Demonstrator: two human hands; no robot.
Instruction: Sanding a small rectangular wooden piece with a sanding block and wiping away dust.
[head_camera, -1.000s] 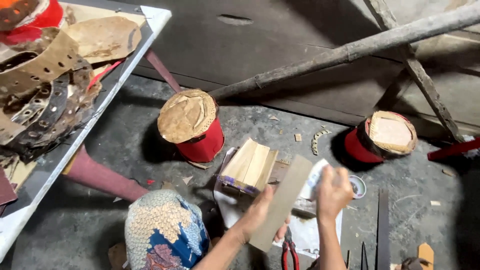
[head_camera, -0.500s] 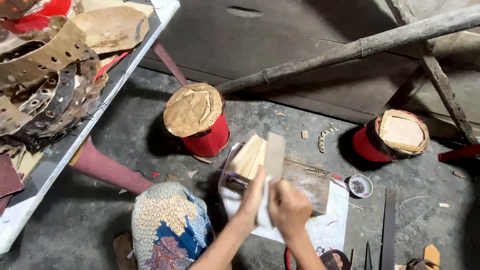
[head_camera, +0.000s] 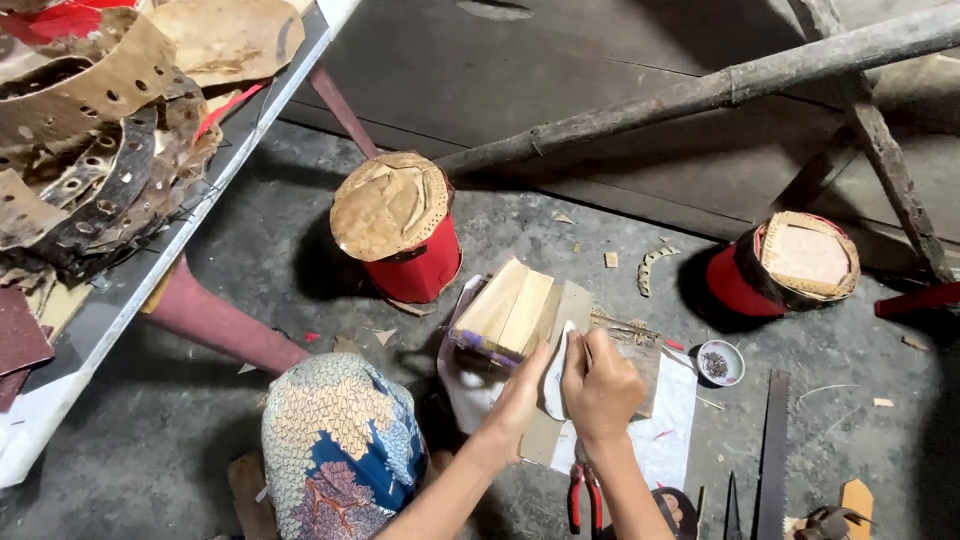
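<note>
Nearest us lie red-handled pliers (head_camera: 583, 495) on the floor. Just beyond, our left hand (head_camera: 525, 385) is clamped on a flat cardboard strip (head_camera: 560, 380); 1 second ago that strip lay slanted in it alone. Our right hand (head_camera: 600, 385) has since come across and now presses a white piece (head_camera: 556, 372) against it. Touching farther left sits a wood block bundle (head_camera: 505, 310); beyond stand 2 red stools (head_camera: 400, 225).
</note>
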